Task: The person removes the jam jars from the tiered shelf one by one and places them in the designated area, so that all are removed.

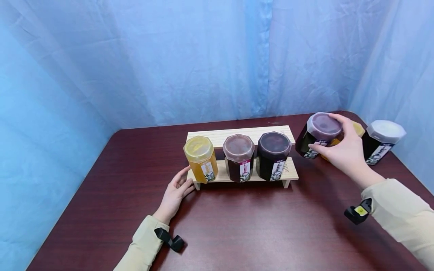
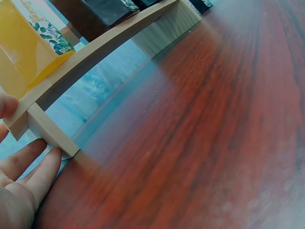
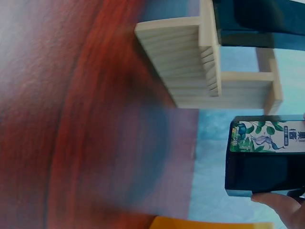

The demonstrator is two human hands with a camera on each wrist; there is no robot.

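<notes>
A two-step wooden rack point(image 1: 237, 137) stands on the dark red table. On its lower step sit a yellow jar point(image 1: 202, 162), a dark red jar point(image 1: 239, 160) and a near-black jar point(image 1: 272, 158). My left hand point(image 1: 176, 194) rests against the rack's left end, its fingers touching the side leg point(image 2: 51, 131). To the right of the rack, my right hand point(image 1: 346, 150) grips a dark jar with a purple lid point(image 1: 318, 131). In the right wrist view that jar point(image 3: 264, 169) hangs beside the rack's end, above the table.
Behind my right hand stands a yellow-orange jar point(image 1: 358, 129), partly hidden. Farther right is a dark jar with a white lid point(image 1: 383, 141), near the table's right edge. Blue curtains point(image 1: 190, 64) hang behind and on both sides of the table point(image 1: 237, 226).
</notes>
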